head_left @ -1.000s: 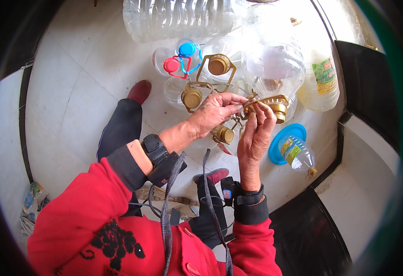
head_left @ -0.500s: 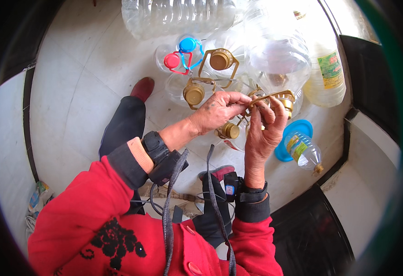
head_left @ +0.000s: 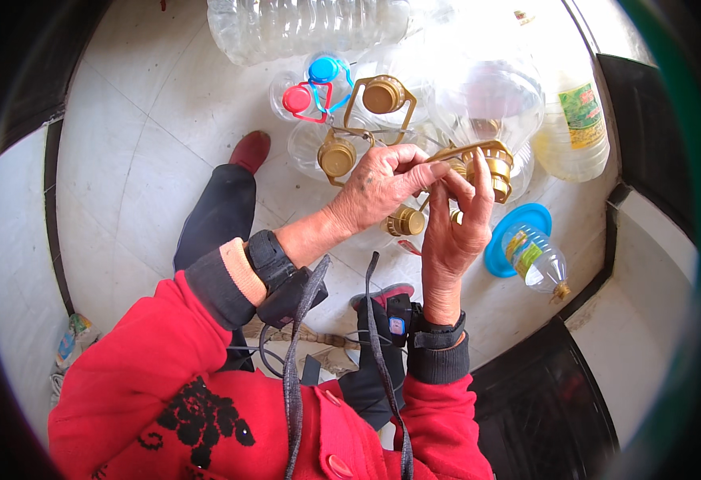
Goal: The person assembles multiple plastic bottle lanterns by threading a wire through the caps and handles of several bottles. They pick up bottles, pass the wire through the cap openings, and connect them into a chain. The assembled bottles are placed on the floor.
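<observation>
My left hand [head_left: 378, 186] pinches the end of a gold plastic bottle handle [head_left: 464, 151], thumb and index finger closed together. The handle rises from the ring under a gold screw cap [head_left: 494, 182]. My right hand [head_left: 458, 228] comes up from below, its bent fingers on the same handle beside the cap; its fingertips are partly hidden. A thin cord [head_left: 390, 130] runs from the neighbouring handles to my left fingers. Around my hands stand clear bottles with gold caps, one cap [head_left: 337, 158] left of my left hand, another [head_left: 384, 94] beyond it and one [head_left: 405, 221] below.
A red cap [head_left: 297, 99] and blue cap [head_left: 323, 70] with handles stand at upper left. A large clear bottle [head_left: 302, 28] lies at the back. At right are a labelled bottle [head_left: 570, 128], a blue disc [head_left: 530, 218] and a small bottle [head_left: 544, 268]. My foot [head_left: 250, 152] is left.
My left hand has shifted slightly right along the handle. The right hand's fingers have spread a little and its index finger is straighter. The bottles appear nearly unmoved.
</observation>
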A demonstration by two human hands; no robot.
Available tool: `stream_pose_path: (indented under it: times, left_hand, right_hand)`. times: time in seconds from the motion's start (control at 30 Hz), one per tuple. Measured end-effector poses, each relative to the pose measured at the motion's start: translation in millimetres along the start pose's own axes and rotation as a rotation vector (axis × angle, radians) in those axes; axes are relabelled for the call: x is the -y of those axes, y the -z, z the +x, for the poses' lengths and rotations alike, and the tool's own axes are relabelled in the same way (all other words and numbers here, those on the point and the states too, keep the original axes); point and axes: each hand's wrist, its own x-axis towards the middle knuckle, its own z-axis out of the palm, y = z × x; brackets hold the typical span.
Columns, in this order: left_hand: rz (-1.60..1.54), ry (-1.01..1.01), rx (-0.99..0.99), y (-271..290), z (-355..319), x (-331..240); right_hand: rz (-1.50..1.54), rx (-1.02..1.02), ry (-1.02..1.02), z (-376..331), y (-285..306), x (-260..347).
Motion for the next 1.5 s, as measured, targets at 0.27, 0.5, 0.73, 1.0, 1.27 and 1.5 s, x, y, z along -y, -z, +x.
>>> stream_pose_path:
  times: [0.27, 0.5, 0.73, 1.0, 1.27, 1.5]
  left_hand:
    - [0.031, -0.018, -0.046, 2.2, 6.6, 3.0]
    - [-0.077, 0.069, -0.083, 7.1, 12.8, 5.1]
    - [-0.182, 0.095, -0.076, 6.0, 13.3, 8.9]
    - [0.094, 0.081, -0.111, 6.4, 15.7, 9.8]
    - [-0.145, -0.003, -0.213, 2.5, 18.6, 7.9]
    - [-0.436, 0.15, -0.039, -12.3, 8.6, 3.8]
  right_hand:
    - [-0.171, 0.128, 0.065, -11.9, 12.3, -5.2]
    - [-0.288, 0.185, -0.259, -46.0, 23.7, -28.6]
    - [-0.139, -0.017, -0.255, -32.8, 12.7, -55.8]
    - [-0.065, 0.153, -0.235, -12.2, 19.2, -50.1]
    - [0.641, -0.108, -0.74, -7.6, 38.3, -59.8]
    - [0.476, 0.202, -0.731, -15.2, 23.2, -51.3]
